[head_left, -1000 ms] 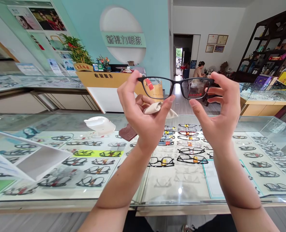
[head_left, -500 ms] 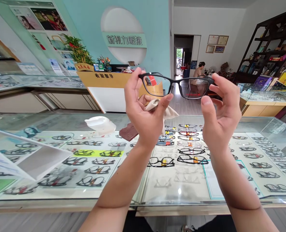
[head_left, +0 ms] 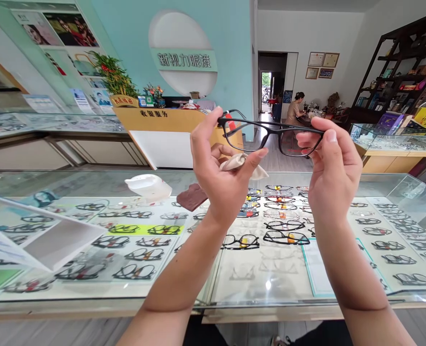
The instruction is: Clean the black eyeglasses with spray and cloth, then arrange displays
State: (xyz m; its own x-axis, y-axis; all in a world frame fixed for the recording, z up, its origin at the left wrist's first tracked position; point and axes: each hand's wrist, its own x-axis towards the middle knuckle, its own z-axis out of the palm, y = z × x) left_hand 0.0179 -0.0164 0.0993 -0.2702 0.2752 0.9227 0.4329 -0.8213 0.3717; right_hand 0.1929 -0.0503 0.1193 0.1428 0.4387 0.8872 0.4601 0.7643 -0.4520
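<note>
**Dark-rimmed glasses (head_left: 269, 129) aloft over a glass counter (head_left: 263, 313)**

In the head view, the person is holding the dark-rimmed glasses toward two o'clock from the middle of the view, raised clear of the glass counter. The left hand (head_left: 218, 178) is clamping one end: its index fingertip is bearing on the upper outer corner, its thumb is lying by the lower rim near the bridge, and its curled fingers are trapping a cream cloth (head_left: 236, 162). The right hand (head_left: 337, 178) is pinching the other end between thumb and index finger.

Slipping is seeming the main risk, since fingertips alone are bearing the thin frame and the left hand is sharing its grip with the cloth. A fall could be sending the glasses toward six o'clock, onto the hard top above the display frames (head_left: 286, 237). The left thumb may be smudging the nearby lens, and an uneven pull could be straining a hinge.

The long axis is running nearly from nine to three o'clock, its right end dipping slightly toward four. The lenses are facing roughly along the camera's line; which side is fronting the wearer cannot be told surely. A red tag (head_left: 230, 122) is showing near the nine o'clock end.
</note>
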